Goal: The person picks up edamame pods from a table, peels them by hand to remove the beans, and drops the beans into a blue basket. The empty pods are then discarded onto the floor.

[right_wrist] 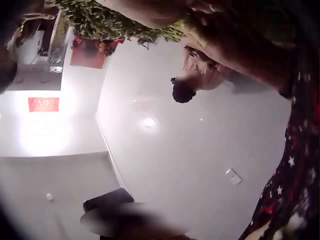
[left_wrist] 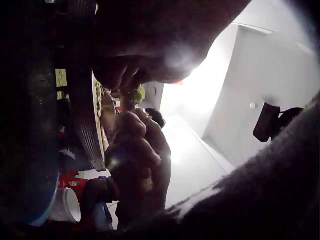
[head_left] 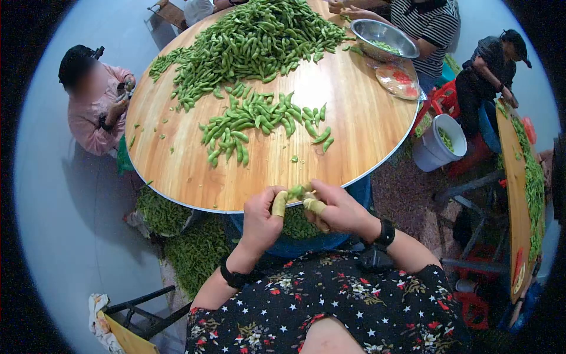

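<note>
the left forearm (head_left: 223, 280) and right forearm (head_left: 415, 251) angle inward; the left hand (head_left: 263, 217) and right hand (head_left: 342, 212) nearly meet, fingers curled, thumbs close.

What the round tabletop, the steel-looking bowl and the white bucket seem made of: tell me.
Round tabletop: wood or wood-look laminate, glossy; striped grain and bright glare show.
Steel-looking bowl: probably stainless steel, polished; it is silvery with bright reflections.
White bucket: likely plastic, smooth; its wall is plain and evenly coloured.
</note>
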The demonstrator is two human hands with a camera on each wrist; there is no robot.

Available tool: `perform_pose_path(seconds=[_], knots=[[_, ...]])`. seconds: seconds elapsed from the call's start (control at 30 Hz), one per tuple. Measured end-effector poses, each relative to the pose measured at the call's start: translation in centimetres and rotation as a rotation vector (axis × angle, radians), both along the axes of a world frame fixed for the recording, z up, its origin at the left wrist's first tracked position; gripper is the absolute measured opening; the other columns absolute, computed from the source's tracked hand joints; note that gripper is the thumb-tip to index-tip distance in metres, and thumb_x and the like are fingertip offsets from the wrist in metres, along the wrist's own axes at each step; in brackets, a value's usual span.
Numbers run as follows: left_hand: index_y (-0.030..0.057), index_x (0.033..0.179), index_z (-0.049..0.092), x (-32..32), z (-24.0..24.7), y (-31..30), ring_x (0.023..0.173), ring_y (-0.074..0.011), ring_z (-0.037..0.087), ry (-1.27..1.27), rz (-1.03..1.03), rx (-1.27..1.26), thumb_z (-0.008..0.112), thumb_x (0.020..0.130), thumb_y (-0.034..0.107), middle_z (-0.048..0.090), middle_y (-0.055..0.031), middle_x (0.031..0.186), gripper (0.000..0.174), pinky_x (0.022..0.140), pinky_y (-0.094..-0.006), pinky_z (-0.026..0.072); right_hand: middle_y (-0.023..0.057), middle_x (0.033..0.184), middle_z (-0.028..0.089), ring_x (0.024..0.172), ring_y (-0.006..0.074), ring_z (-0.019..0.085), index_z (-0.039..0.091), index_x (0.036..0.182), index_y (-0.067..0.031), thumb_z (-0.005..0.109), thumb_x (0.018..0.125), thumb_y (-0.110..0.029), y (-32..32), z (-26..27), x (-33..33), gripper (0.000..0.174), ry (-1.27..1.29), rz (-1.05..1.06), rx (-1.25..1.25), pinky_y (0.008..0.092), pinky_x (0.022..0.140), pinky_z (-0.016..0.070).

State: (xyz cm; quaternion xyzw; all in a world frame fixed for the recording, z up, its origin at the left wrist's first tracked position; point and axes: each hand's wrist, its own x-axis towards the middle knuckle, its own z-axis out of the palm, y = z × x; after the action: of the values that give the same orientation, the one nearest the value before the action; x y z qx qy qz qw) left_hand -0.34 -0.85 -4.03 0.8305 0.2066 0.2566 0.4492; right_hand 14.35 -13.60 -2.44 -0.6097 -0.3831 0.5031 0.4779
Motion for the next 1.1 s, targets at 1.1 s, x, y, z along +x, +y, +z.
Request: perform_pose_path(seconds=[1.1], knots=[[-0.0018, 0.099, 0.060, -0.3, 2.5, -1.3, 0.082, -0.0329, 0.065, -0.005, -0.105, 0.259, 0.061, 0.078, -0.002, 0.065, -0.0180, 0.092, 0.021, 0.071, -0.0366, 0.0521, 0.0176, 0.075, 0.057, 0.068, 0.0316, 0.059, 0.053, 0.091, 0.0007, 0.066, 0.076, -0.008, 1.7, 0.3, -0.2, 0.021, -0.541, -0.147, 0.389, 0.0379, 0.062, 0.0461]])
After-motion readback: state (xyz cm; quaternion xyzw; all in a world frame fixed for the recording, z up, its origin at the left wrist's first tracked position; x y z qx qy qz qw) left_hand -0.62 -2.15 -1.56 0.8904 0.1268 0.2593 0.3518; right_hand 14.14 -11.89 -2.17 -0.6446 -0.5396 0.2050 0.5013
